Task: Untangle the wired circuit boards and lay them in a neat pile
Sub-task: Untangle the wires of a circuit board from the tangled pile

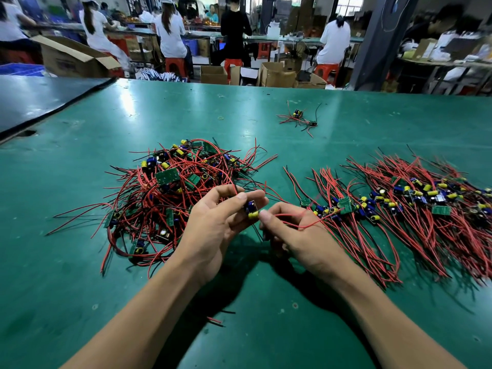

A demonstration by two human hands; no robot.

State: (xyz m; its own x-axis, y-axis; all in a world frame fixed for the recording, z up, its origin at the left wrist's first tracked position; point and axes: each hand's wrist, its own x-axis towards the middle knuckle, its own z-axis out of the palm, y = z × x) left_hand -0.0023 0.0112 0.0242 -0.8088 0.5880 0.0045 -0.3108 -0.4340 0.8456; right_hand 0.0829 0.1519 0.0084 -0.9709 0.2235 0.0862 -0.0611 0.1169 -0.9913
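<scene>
Mid-untangle: left hand (213, 225) pinches board (251, 209), right hand (290, 233) pinches its red wire (295, 215); next, lay on pile (399, 206) at 3 o'clock.

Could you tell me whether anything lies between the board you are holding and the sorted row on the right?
Only the right hand, pinching a red wire, sits between the board in the left hand and the sorted row; the table there shows nothing else.

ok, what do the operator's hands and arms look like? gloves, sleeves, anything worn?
Left hand and right hand are bare: no gloves, rings or tape visible. Both forearms are bare too, with no sleeves, watch or wrist strap in view.
</scene>
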